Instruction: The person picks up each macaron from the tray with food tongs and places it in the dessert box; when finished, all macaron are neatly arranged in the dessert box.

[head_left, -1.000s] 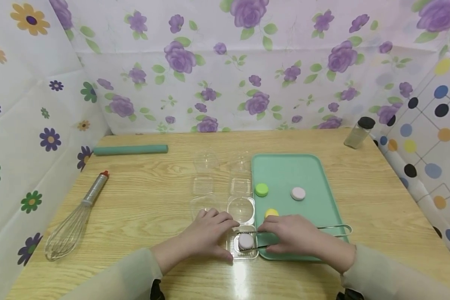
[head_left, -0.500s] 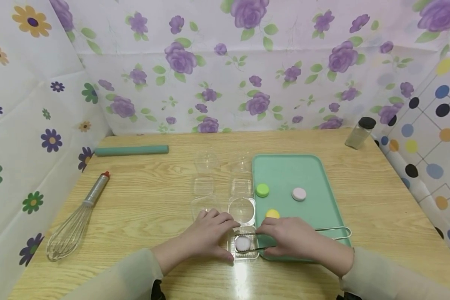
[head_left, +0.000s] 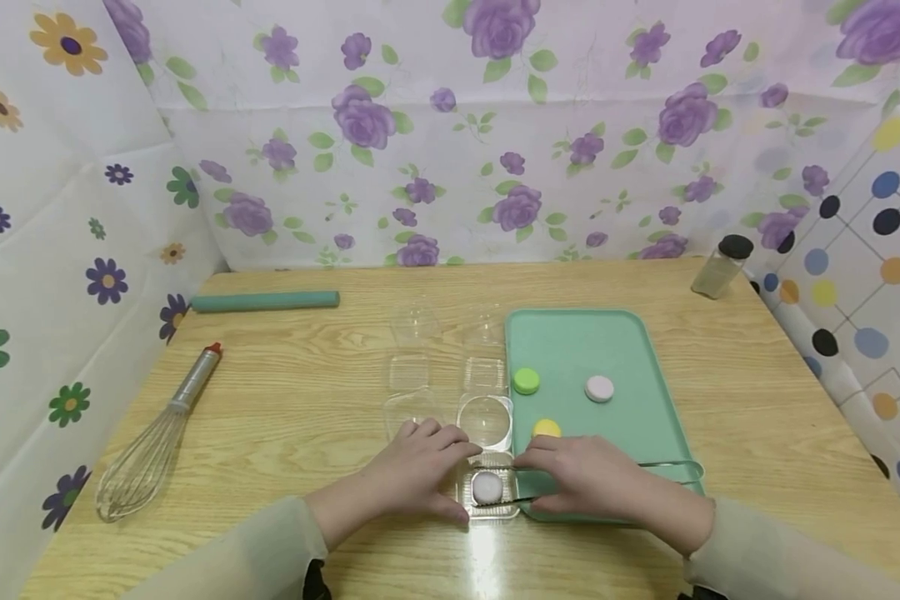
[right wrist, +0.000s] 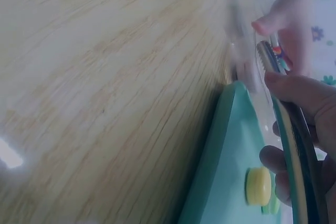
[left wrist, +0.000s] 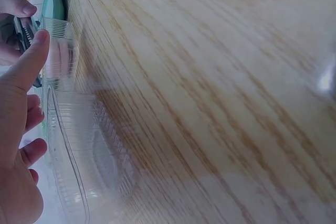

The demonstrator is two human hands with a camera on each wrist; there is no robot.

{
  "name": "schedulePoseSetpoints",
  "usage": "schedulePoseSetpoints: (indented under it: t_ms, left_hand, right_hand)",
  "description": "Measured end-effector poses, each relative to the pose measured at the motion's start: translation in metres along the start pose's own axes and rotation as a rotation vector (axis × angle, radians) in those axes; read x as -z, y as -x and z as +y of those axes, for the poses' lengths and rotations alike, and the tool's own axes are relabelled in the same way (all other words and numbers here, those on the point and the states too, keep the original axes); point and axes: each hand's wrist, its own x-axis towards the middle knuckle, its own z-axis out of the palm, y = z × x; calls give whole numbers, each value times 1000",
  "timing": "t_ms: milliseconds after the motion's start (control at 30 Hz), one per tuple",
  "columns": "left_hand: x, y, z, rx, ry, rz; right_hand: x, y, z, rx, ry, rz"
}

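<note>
Pinkish macaron (head_left: 487,487) now lower, farther left in clear compartment (head_left: 504,512)

Back covering (head_left: 435,179): white, printed with purple roses and green leaves, creased horizontally across the upper frame. Left covering (head_left: 52,179): white, multicoloured daisy-type flowers, folds visible at the frame's left. Right covering (head_left: 847,242): white, thin grey lines with black, blue, orange and yellow dots. Table (head_left: 292,383): light wood-grain top across the lower half, far edge along the back covering's foot. Lighting: bright glare (head_left: 484,546) on the table, bottom centre.
</note>
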Motion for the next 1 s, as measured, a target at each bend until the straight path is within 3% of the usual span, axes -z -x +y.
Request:
schedulePoseSetpoints:
  t_ms: [333,733,1000]
  left_hand:
    - [13,7,-6,26,-12,-12]
    - [20,43,-33,61,21,-21]
    - [17,55,-41,60,-5,-27]
  right_hand:
    - [16,15,15,-30,-100,29]
    - [30,27,47,-109,-105,29]
    - [33,34,64,-195,-83,23]
